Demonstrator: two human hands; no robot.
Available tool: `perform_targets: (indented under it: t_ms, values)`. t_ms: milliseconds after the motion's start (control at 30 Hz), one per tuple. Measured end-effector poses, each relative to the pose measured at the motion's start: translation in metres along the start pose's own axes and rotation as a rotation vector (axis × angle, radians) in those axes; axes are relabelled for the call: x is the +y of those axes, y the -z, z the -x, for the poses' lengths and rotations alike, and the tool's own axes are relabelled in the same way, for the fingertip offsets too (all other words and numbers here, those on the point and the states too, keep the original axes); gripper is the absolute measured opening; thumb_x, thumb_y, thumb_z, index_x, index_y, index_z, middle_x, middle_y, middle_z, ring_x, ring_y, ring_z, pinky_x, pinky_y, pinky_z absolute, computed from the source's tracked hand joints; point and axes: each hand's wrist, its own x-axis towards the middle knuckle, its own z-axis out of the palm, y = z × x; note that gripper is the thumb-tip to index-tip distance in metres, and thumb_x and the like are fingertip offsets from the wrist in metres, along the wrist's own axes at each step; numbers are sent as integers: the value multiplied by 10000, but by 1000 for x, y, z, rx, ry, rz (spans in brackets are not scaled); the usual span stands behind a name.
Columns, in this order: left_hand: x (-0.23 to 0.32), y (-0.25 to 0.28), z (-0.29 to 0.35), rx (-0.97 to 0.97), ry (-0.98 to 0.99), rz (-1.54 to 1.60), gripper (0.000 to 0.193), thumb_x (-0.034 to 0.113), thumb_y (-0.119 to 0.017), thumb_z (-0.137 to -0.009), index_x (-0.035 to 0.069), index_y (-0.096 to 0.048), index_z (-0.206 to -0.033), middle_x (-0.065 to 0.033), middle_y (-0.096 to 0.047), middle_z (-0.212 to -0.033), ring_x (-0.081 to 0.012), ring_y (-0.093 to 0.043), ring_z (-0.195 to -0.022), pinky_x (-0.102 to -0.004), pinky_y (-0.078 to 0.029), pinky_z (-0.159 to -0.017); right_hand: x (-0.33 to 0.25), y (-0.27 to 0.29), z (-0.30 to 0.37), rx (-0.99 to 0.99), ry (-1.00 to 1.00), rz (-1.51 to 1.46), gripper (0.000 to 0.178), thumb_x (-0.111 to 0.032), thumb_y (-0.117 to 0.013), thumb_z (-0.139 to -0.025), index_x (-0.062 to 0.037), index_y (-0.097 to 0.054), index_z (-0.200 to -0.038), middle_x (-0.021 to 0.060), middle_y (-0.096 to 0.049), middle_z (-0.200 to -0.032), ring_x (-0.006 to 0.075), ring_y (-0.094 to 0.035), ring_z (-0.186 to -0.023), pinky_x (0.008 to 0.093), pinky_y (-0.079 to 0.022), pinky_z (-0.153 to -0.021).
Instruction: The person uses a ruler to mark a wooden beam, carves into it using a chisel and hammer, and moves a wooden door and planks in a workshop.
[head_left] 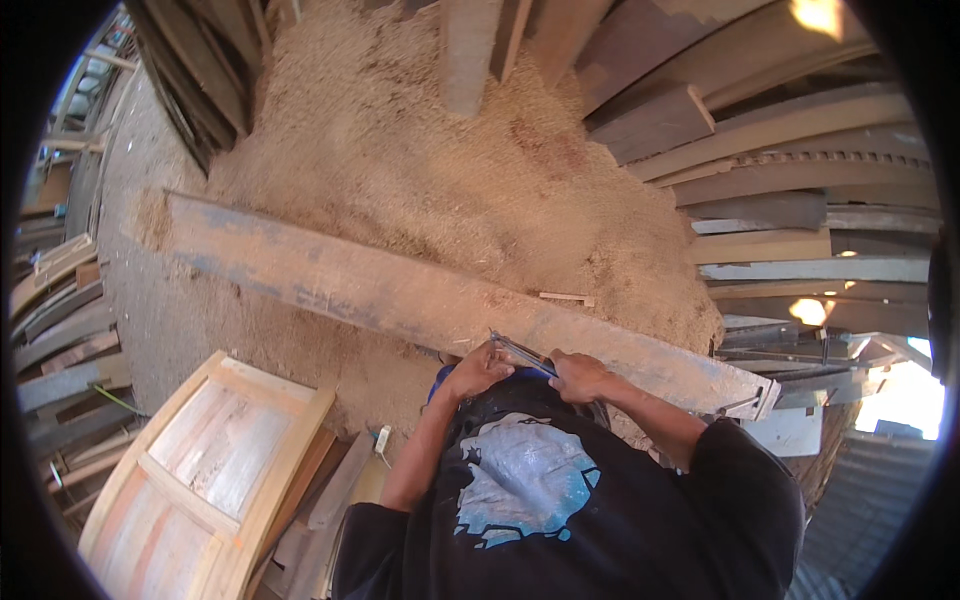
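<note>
Close in front of my body, my right hand (578, 377) is closed around the near end of a slim metal tool (523, 353) with long, narrow parallel parts. It points up and to the left, and its exact kind is too small to tell. My left hand (478, 371) has its fingers bent together at the tool's far end; whether they pinch it or something tiny is hidden. Both hands are at the near edge of a long, dusty wooden plank (340, 272) that runs across in front of me. A short thin wood strip (567, 298) lies on the plank.
Sawdust (420, 180) covers the ground beyond the plank. Stacked boards (780, 180) crowd the right side, and more boards (70, 340) stand at the left. A panelled wooden door (225, 450) leans at the lower left. A metal fitting (745, 405) sits at the plank's right end.
</note>
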Motion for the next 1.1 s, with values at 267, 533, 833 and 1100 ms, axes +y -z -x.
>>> perform_targets:
  t_ms: [267, 533, 833, 1100]
  values:
    - [-2, 8, -21, 320, 214, -54, 211, 147, -569, -981, -10, -588, -1121, -71, -680, -882, -192, -658, -839, -341, -536, -744, 20, -33, -45, 100, 11, -44, 435, -216, -611, -899, 46, -478, -1220, 282, -623, -1121, 447, -607, -1067, 511, -467, -932]
    - [20, 60, 6, 514, 90, -958, 106, 98, -565, -905, -4, -588, -919, -203, -665, -937, -487, -597, -934, -556, -464, -783, 63, -57, -82, 664, 423, 132, 467, -162, -633, -834, -67, -517, -1277, 194, -601, -1174, 393, -590, -1043, 453, -464, -942]
    - [26, 87, -5, 560, 60, -1256, 196, 121, -552, -918, -23, -596, -1044, -446, -387, -1365, -605, -308, -1320, -607, -228, -1149, 216, -31, -275, 296, -113, -511, 526, -293, -570, -924, -86, -494, -1401, 205, -620, -1283, 325, -613, -1162, 410, -490, -951]
    - [45, 75, -6, 629, 167, -1117, 176, 136, -537, -960, -27, -570, -1019, -459, -239, -1451, -643, -171, -1362, -583, -296, -1123, 228, -66, -403, 4, -268, -382, 595, -351, -586, -916, -71, -480, -1430, 226, -593, -1324, 326, -600, -1183, 402, -485, -968]
